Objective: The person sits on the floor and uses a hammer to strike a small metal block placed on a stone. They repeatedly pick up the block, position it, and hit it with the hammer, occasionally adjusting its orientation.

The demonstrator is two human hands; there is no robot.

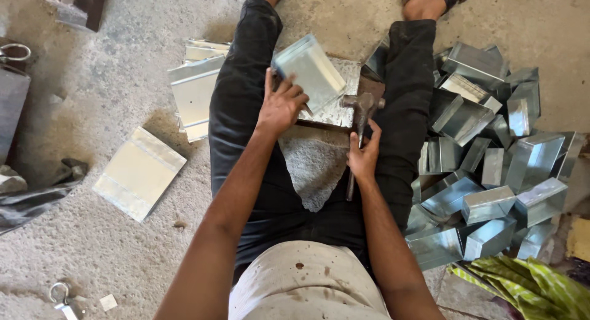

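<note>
I sit on a concrete floor with my legs spread. My left hand (281, 106) grips a bent galvanized sheet-metal piece (310, 71) and holds it tilted on a worn metal block (335, 111) between my legs. In my right hand (364, 155) is a hammer (361, 120), gripped by its handle; the dark head rests just right of the sheet piece, near the block's edge.
A heap of several folded sheet-metal boxes (491, 166) lies to my right. Flat metal sheets (195, 89) are stacked left of my leg, and another sheet (139, 172) lies further left. A yellow-green cloth (522, 286) is at bottom right. A padlock (61, 295) lies bottom left.
</note>
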